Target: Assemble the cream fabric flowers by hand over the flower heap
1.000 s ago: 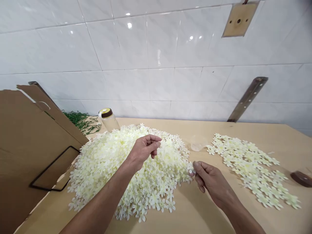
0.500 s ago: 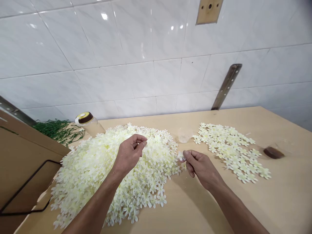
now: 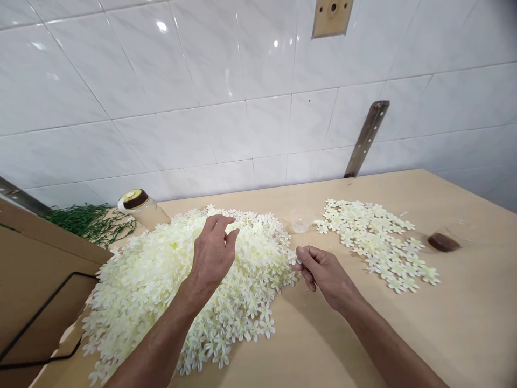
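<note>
Table [image 3: 307, 345] in front, pale wood look. Big heap of pale yellow-white artificial flowers [image 3: 155, 269] on it, spread center to left, loose ones along the near edge. Cardboard box [image 3: 44, 242] left of the heap, black wire frame [image 3: 35, 317] against its near side. Left hand [image 3: 212, 248] above the heap, released: thumb and forefinger apart, nothing visible between them; other fingers partly hidden. Right hand [image 3: 325, 274] at the heap's right edge, thumb and fingers pinching a small flower [image 3: 293, 257]; petals stick out to the left.

Further right, flatter patch of similar flowers [image 3: 382, 240], mostly single layer. Clear container with dark brown bottom [image 3: 444, 242] just right of it, exact type unclear. Small clear cup [image 3: 301, 223] between heap and patch. Behind the heap, left: tilted-looking bottle [image 3: 150, 214], brown-yellow lid; tangled green strands [image 3: 86, 221] beside it.

Back: white tiled wall [image 3: 181, 134], metal bracket [image 3: 367, 140], yellowish wall plate [image 3: 332, 17] higher up.
</note>
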### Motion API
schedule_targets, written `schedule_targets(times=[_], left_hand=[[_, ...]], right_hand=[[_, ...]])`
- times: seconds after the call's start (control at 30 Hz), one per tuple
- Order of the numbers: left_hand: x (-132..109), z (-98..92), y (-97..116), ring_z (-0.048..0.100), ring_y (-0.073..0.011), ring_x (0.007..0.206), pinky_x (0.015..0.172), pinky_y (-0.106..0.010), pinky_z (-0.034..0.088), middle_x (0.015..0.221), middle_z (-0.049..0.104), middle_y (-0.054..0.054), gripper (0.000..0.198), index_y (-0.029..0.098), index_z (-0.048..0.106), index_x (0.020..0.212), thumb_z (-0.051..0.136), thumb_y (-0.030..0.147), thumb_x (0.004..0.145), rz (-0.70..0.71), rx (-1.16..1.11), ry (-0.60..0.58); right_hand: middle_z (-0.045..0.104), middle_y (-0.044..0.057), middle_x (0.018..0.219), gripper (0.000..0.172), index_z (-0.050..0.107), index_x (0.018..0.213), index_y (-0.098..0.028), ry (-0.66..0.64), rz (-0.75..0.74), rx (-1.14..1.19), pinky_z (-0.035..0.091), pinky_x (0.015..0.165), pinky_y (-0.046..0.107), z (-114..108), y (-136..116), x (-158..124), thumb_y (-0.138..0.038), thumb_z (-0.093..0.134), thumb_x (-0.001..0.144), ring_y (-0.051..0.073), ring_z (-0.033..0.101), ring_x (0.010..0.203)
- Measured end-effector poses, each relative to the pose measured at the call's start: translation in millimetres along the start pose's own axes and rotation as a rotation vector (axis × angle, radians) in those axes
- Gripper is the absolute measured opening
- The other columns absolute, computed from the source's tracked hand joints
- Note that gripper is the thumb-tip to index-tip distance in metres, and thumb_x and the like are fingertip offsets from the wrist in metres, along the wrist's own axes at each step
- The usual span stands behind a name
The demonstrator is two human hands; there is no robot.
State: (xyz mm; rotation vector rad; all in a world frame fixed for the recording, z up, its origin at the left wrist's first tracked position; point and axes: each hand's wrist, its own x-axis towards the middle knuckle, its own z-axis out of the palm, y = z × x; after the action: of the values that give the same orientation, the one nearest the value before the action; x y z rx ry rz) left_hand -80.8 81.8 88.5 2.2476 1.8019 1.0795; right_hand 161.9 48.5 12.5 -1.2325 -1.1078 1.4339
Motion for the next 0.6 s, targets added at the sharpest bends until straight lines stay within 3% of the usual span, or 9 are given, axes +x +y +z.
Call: schedule_targets(times=[0.07,0.17,0.23,0.4,0.6], left_hand=[[-7.7,6.7,11.7,0.058,-0.0107,0.061,0.058,-0.026,0.048,0.11,0.064,-0.009,0.021,0.017,0.066,0.106,0.053,0.026,0.092,0.051,-0.075,0.016],[-26.9,22.4,30.7,0.058,-0.0084,0.058,0.057,-0.023,0.048,0.103,0.067,-0.005,0.018,0.019,0.068,0.106,0.058,0.023,0.091,0.141,-0.298,-0.229],[-39.6,33.0,39.3,0.056,-0.0074,0.055,0.057,-0.022,0.048,0.096,0.068,-0.003,0.018,0.021,0.067,0.106,0.062,0.023,0.09,0.138,-0.38,-0.323],[-49.1,43.1,44.8,0.062,-0.0096,0.061,0.059,-0.02,0.049,0.08,0.071,0.001,0.012,0.022,0.069,0.099,0.059,0.022,0.092,0.116,-0.505,-0.279],[-37.9,29.7,42.4,0.063,-0.0099,0.063,0.062,-0.02,0.05,0.077,0.07,0.003,0.01,0.024,0.07,0.092,0.061,0.027,0.092,0.184,-0.415,-0.223]], right_hand=[[0.056,-0.002,0.057,0.048,0.056,0.067,-0.018,-0.017,-0.006,-0.001,0.035,0.04,0.021,3.9,0.2,-1.0,-0.063,0.062,0.084,0.007,0.039,0.042],[0.05,-0.005,0.049,0.046,0.061,0.071,-0.017,-0.067,-0.016,0.009,0.037,0.04,0.02,10.1,-1.4,-3.5,-0.061,0.062,0.085,0.008,0.04,0.04],[0.049,-0.005,0.047,0.046,0.06,0.071,-0.017,-0.112,-0.027,0.041,0.037,0.04,0.02,12.8,-3.1,-5.2,-0.06,0.062,0.086,0.008,0.041,0.039],[0.05,-0.005,0.047,0.047,0.059,0.069,-0.016,-0.172,-0.072,0.125,0.037,0.04,0.019,16.7,-7.6,-10.0,-0.059,0.058,0.09,0.007,0.041,0.038],[0.064,0.001,0.07,0.046,0.064,0.08,-0.015,-0.178,-0.125,0.015,0.042,0.041,0.019,15.0,-16.6,-15.4,-0.057,0.053,0.093,0.007,0.048,0.043]])
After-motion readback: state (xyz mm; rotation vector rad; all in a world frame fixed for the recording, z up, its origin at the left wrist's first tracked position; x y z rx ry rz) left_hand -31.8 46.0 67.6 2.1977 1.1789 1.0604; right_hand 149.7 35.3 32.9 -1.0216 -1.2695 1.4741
